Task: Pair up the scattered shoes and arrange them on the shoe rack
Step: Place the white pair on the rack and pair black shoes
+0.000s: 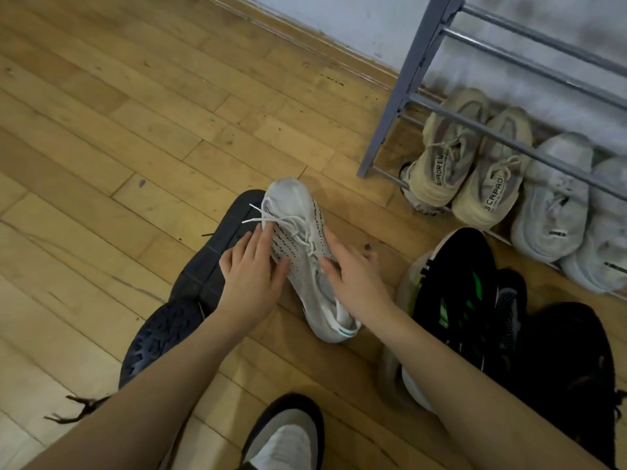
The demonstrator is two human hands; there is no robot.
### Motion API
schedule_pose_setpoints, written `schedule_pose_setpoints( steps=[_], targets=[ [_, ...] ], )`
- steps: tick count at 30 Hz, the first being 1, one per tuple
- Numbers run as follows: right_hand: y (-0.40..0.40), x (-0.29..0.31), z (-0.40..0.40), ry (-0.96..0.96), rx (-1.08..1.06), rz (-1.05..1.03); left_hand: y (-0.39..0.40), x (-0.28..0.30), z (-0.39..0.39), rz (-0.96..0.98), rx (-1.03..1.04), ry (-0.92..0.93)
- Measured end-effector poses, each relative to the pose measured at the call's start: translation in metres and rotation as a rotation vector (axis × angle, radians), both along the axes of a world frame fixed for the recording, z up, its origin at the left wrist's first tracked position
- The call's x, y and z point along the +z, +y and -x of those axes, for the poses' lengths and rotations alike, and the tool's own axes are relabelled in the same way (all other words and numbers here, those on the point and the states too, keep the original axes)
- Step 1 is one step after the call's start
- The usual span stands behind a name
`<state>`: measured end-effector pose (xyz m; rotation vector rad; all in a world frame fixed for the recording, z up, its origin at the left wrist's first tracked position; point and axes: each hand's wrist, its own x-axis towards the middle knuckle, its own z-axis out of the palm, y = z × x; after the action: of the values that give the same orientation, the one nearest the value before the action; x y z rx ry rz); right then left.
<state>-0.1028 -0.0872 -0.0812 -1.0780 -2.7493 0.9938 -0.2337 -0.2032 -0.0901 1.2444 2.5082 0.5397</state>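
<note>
A white perforated sneaker (298,212) with loose laces stands on the wooden floor in the middle. My left hand (252,276) presses its left side and my right hand (353,276) holds its right side, both gripping it. Two dark navy shoes (210,252) lie sole-up just left of it, partly under my left arm. The grey metal shoe rack (420,62) stands at the upper right. Its bottom level holds a beige pair (441,164) and a pale grey pair (556,205).
A black shoe with green accents (464,286) and other dark shoes (563,361) lie at the right, by my right arm. My own foot in a black and grey slipper (288,432) shows at the bottom. A white wall (339,15) runs behind the rack.
</note>
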Motion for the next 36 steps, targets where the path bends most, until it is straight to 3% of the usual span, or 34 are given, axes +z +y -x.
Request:
schedule_pose_setpoints(
  steps=[6,8,12,15,17,20,22,31,36],
  targets=[
    [-0.004,0.013,-0.021,0.156,-0.110,-0.067,0.020,0.023,-0.016,-0.322,-0.097,-0.303],
    [-0.010,0.019,-0.031,0.180,-0.144,-0.071,0.030,0.029,-0.023,-0.359,-0.120,-0.286],
    [-0.011,0.028,-0.055,0.175,-0.198,-0.164,0.042,0.038,-0.041,-0.334,-0.135,-0.245],
    [-0.008,0.027,-0.068,0.030,-0.218,-0.202,0.048,0.035,-0.057,-0.280,-0.169,-0.235],
    [-0.011,0.023,-0.072,-0.101,-0.199,-0.213,0.050,0.027,-0.064,-0.146,-0.171,-0.228],
    [-0.012,0.013,-0.070,-0.222,-0.122,-0.283,0.047,0.013,-0.063,0.137,-0.226,-0.056],
    [-0.009,0.008,-0.070,-0.232,-0.095,-0.309,0.041,0.010,-0.058,0.194,-0.266,0.025],
    [0.007,0.028,-0.114,-0.028,-0.252,-0.324,0.048,0.030,-0.083,0.046,-0.462,0.062],
    [0.014,0.037,-0.181,-0.082,-0.436,-0.316,0.071,0.044,-0.122,-0.015,-0.589,0.026]
  ],
)
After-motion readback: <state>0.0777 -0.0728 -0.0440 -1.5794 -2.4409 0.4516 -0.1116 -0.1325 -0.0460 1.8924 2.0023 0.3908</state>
